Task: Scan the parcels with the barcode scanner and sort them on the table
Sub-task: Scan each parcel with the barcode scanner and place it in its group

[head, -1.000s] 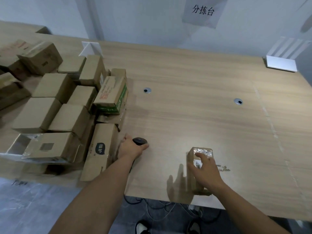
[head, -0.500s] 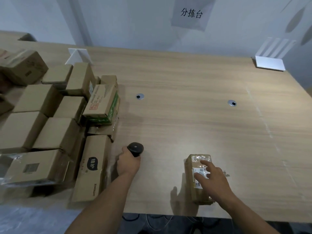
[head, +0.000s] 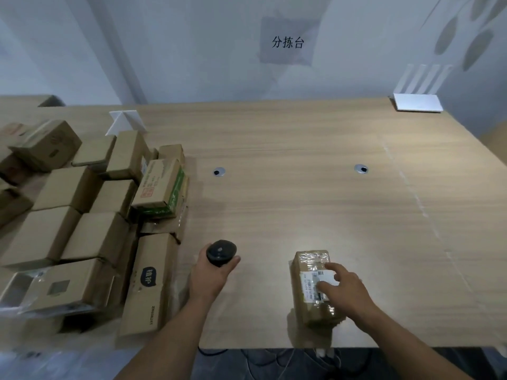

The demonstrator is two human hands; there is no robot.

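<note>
A small brown taped parcel [head: 307,270] with a white barcode label lies on the wooden table [head: 315,187] near its front edge. My right hand [head: 343,289] rests on the parcel's top, fingers spread over the label. My left hand [head: 208,275] grips a black barcode scanner [head: 221,252], held upright just above the table, left of the parcel. A large pile of cardboard parcels [head: 90,223] covers the table's left side, right beside my left hand.
Two round cable grommets [head: 219,172] [head: 361,169] sit in the table's middle. A white router with antennas [head: 417,101] stands at the back right corner. A white sign stand [head: 124,124] is behind the pile. Cables hang under the front edge.
My left hand has lifted the scanner upright off the table. My right hand has slid from the parcel's near end onto its label. The camera has tilted up.
</note>
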